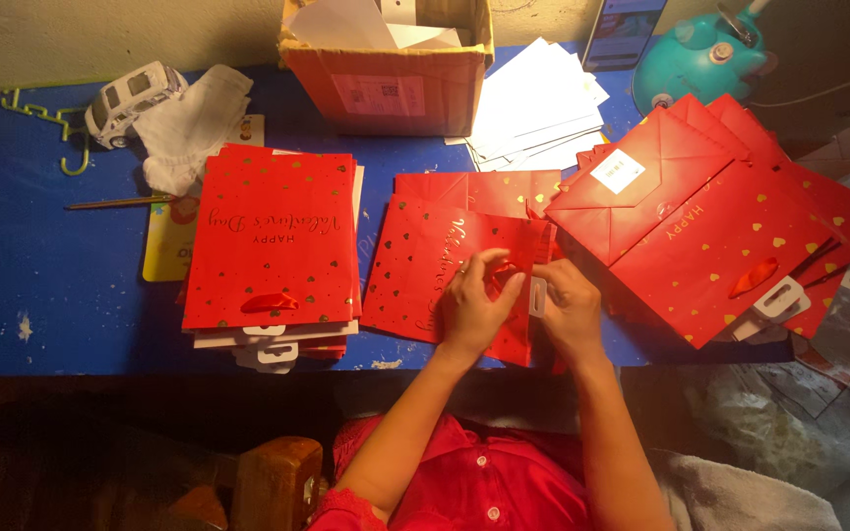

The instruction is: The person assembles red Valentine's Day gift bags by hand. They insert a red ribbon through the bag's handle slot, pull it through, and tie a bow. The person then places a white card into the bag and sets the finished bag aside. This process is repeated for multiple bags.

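Red and dotted with gold hearts, a flat paper gift bag lay at the middle of the blue table, and we saw both hands on it. The left hand pinched its red ribbon handle; the right hand curled over the bag's edge beside a white hang tag. A neat stack of matching bags lay to the left, a looser pile to the right. Behind stood a cardboard box and white sheets.
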{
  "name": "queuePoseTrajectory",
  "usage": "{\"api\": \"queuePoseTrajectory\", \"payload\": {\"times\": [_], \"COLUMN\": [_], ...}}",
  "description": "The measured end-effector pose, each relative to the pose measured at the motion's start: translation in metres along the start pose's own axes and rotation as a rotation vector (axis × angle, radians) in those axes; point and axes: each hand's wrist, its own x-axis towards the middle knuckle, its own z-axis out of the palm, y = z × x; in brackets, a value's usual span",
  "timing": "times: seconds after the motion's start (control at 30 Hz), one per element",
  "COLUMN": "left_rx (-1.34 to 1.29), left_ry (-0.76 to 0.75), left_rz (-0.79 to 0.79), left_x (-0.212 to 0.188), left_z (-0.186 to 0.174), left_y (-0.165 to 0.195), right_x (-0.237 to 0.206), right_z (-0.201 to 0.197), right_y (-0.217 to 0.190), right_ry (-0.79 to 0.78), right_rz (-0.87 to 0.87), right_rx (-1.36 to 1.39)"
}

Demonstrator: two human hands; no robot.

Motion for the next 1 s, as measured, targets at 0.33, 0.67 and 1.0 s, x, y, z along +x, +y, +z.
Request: {"api": "queuePoseTrajectory", "payload": {"times": [0.33, 0.67, 1.0], "left_rx": [-0.008, -0.365, -0.078], "left_ry": [-0.018, 0.046, -0.061], "left_rz": [-0.135, -0.234, -0.204], "left_x": [-0.005, -0.003, -0.002], "left_z": [0.005, 0.005, 0.005], "left_y": [-0.011, -0.016, -0.012], "right_x": [0.003, 0.001, 0.002], "right_z": [-0.003, -0.007, -0.008], "right_y": [0.001, 0.021, 0.025], "right_ry": [-0.053, -0.069, -0.092], "right_rz": [0.049, 0.167, 0.201], "right_rx": [-0.019, 0.044, 0.093]}}
